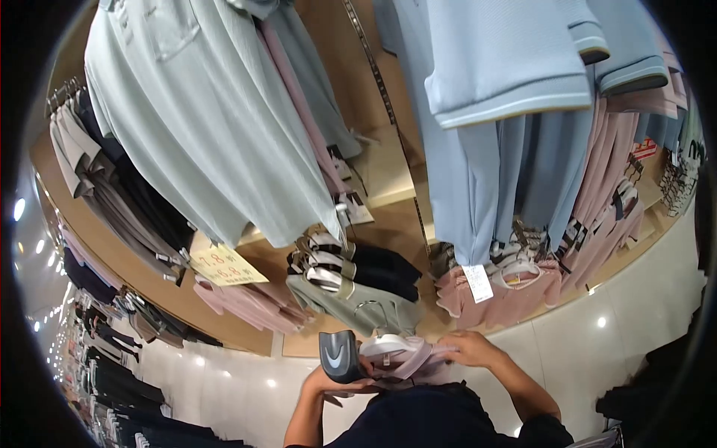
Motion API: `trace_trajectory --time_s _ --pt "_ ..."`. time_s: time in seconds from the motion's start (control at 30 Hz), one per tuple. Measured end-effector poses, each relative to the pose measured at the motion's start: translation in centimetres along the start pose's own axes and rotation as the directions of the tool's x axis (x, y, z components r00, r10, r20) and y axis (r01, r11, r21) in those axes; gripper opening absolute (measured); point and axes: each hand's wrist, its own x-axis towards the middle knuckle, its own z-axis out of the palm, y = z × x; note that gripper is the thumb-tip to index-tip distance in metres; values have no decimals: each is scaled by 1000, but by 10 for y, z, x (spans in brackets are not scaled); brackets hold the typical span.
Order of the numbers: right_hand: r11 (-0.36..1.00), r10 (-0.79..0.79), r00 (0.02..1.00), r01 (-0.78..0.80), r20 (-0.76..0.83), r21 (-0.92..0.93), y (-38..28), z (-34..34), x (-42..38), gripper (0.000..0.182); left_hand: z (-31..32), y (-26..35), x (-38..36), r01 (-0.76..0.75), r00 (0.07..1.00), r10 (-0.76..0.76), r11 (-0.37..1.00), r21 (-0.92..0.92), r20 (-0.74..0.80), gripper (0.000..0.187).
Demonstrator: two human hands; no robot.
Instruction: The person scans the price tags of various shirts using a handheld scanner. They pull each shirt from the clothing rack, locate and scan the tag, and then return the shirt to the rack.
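Note:
Low in the view, my left hand (333,384) is closed around a dark grey handheld scanner (340,358); the scanner covers part of the fingers. Just right of it is a pale pink shirt (412,360) on a white hanger (382,344), its metal hook pointing up. My right hand (472,349) grips this shirt near its right shoulder, with the fingertips partly hidden by the cloth. A small label shows inside the collar.
Pale green shirts (202,112) and blue garments (508,67) hang above. Below them are grey-green shirts (358,299) and pink tops (508,291). A yellow price sign (228,266) juts out at left. Dark clothes (657,373) stand at right on the tiled floor (582,328).

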Motion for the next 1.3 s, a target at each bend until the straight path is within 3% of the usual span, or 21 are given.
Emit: trace_trajectory --time_s 0.07,0.17,0.2,0.23,0.33,0.4,0.43,0.47,0.5,0.53,0.57,0.63,0.67,0.73,0.83,0.93,1.0,1.03,1.07,1.17,1.3 --pt "999 11 996 -14 -91 -32 -16 -7 -7 30 -11 -4 2 -46 999 46 997 56 3 32" --pt "992 4 982 -28 -191 -123 -28 -30 -8 31 -6 16 5 -189 965 159 973 -131 -209 59" --pt "986 -1 976 -35 -219 -160 -32 -39 -7 32 -11 36 7 -190 961 166 978 -89 -223 84" --pt "984 -38 943 -24 -331 -179 -40 -52 -5 33 -12 61 6 -183 942 156 981 -68 -297 85" --pt "975 77 880 -165 -469 -149 -59 -91 -6 31 -29 76 3 -217 855 224 974 71 -467 61" --pt "969 50 837 -172 -545 -176 -66 -114 -3 29 -47 59 21 -578 709 518 815 25 -479 27" --pt "966 38 816 -177 -577 -188 -69 -121 -3 29 -56 82 22 -398 774 382 914 80 -505 15" --pt "968 47 805 -182 -591 -171 -73 -124 -3 29 -53 113 24 -316 772 198 944 -94 -604 15" --pt "970 57 795 -186 -604 -154 -76 -126 -3 29 -75 113 38 -332 734 382 923 194 -561 23" --pt "972 65 784 -189 -617 -137 -78 -128 -3 29 -68 148 55 -257 587 420 907 333 -692 34" --pt "968 51 785 -191 -617 -163 -79 -127 -3 29 -74 168 67 -382 566 480 873 302 -671 43" --pt "956 23 784 -198 -621 -215 -78 -123 -8 28 -86 220 83 -332 505 739 642 690 -445 47" --pt "949 10 783 -204 -622 -241 -77 -120 -10 28 -94 238 87 -166 581 731 536 827 -357 48" --pt "950 14 762 -213 -647 -230 -80 -116 -16 28 -102 259 103 25 627 687 452 891 -366 47" --pt "948 33 748 -234 -663 -217 -74 -110 -30 28 -134 241 119 98 483 771 423 901 -415 45" --pt "950 40 718 -242 -695 -196 -71 -112 -40 29 -158 201 89 75 360 751 569 819 -554 39" --pt "952 64 716 -254 -695 -173 -79 -118 -44 29 -160 167 51 -36 250 609 783 621 -753 32" --pt "956 51 720 -235 -692 -174 -82 -121 -43 29 -152 161 38 -229 146 564 818 527 -812 29" --pt "961 37 727 -214 -686 -175 -87 -124 -40 29 -146 155 24 -419 54 491 802 426 -870 27" --pt "961 -45 763 -144 -644 -238 -114 -139 -18 30 -157 142 -15 -415 -180 631 647 639 -755 30" --pt "924 -273 753 31 -599 -382 -180 -179 43 32 -156 138 -46 -396 -171 577 701 592 -798 35"
